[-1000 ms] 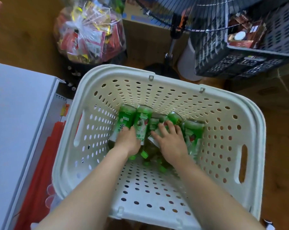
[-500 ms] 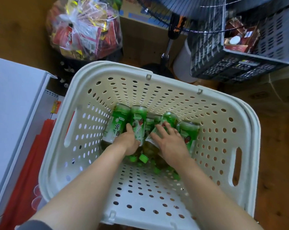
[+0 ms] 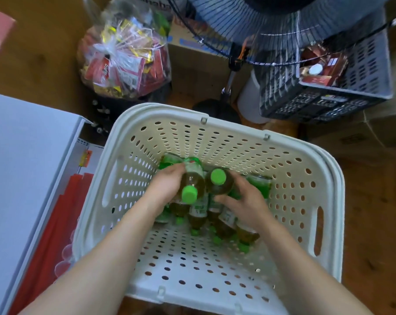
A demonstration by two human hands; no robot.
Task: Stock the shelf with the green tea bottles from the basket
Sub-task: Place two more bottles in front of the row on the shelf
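Wooden floor [image 3: 374, 212] carries our cream perforated plastic basket [image 3: 328, 201], with a white shelf unit [image 3: 22, 167] along its left side. A second ago both hands lay flat on the lying bottles; now our left hand [image 3: 167, 183] grips one green-capped tea bottle [image 3: 192, 185] and our right hand [image 3: 244, 201] another [image 3: 219, 180] — both tipped up off the pile at the basket's far wall. We judge the lift underway; the shelf comes next.

A wooden floor [image 3: 374, 212] carries a cream perforated basket [image 3: 328, 201] around the person's fingers [image 3: 224, 200]. Beyond the fingertips stand a clear bag of snack packets [image 3: 124, 64], a fan base [image 3: 215, 110] and a dark crate [image 3: 328, 103].
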